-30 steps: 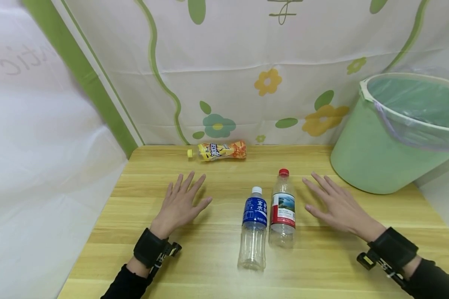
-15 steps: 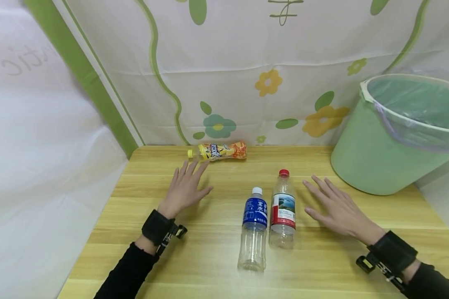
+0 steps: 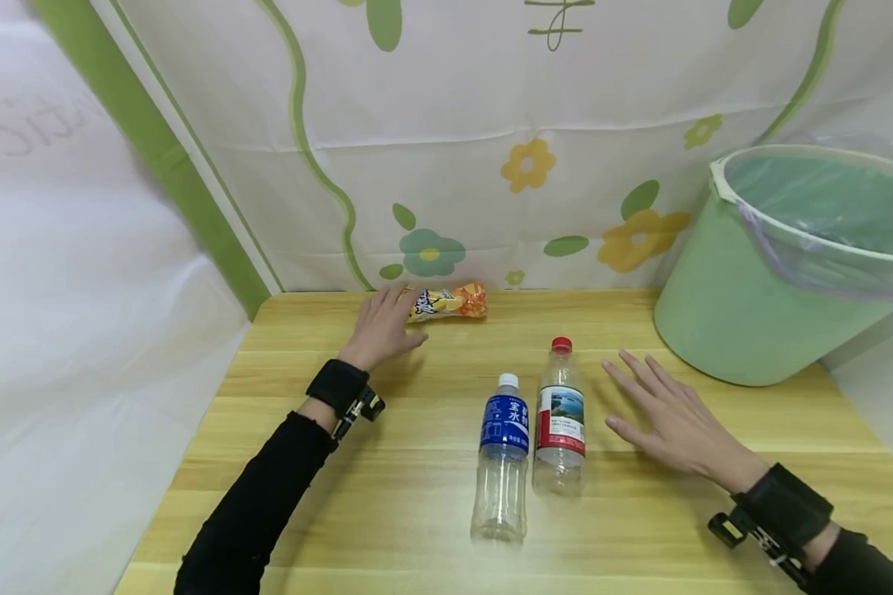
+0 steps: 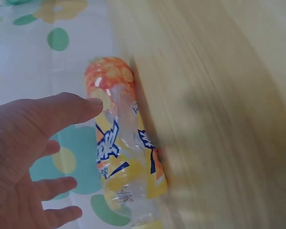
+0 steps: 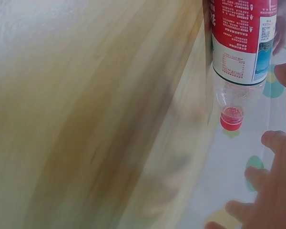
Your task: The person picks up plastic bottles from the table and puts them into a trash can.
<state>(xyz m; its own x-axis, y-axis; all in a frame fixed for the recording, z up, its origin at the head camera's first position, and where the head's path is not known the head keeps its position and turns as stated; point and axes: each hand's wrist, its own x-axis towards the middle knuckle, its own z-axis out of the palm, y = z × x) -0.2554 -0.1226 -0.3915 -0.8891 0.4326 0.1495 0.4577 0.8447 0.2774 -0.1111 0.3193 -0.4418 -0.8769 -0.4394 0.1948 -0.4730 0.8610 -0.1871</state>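
Observation:
An orange-and-yellow labelled bottle [image 3: 450,302] lies on its side at the table's back edge. Over its cap end is the left hand [image 3: 384,327], fingers spread; in the left wrist view that hand [image 4: 24,157] has its thumb beside the bottle [image 4: 124,138], not curled round it. Whether it touches is unclear. The right hand [image 3: 680,417] is spread out to the right of a red-capped bottle [image 3: 561,421], holding nothing. In the right wrist view its fingers [image 5: 271,176] are apart from that bottle [image 5: 243,52]. A white-capped, blue-labelled bottle [image 3: 502,463] is left of the red-capped one.
A light green bin [image 3: 759,289] with a clear liner stands at the back right of the wooden table [image 3: 417,512]. Behind the table hangs a white cloth [image 3: 432,99] with flower prints, and more white cloth [image 3: 82,330] is at the left.
The left hand has moved forward and slightly right, from the table in front of the lying bottle to over its cap end. The right hand and the bottles have stayed in place.

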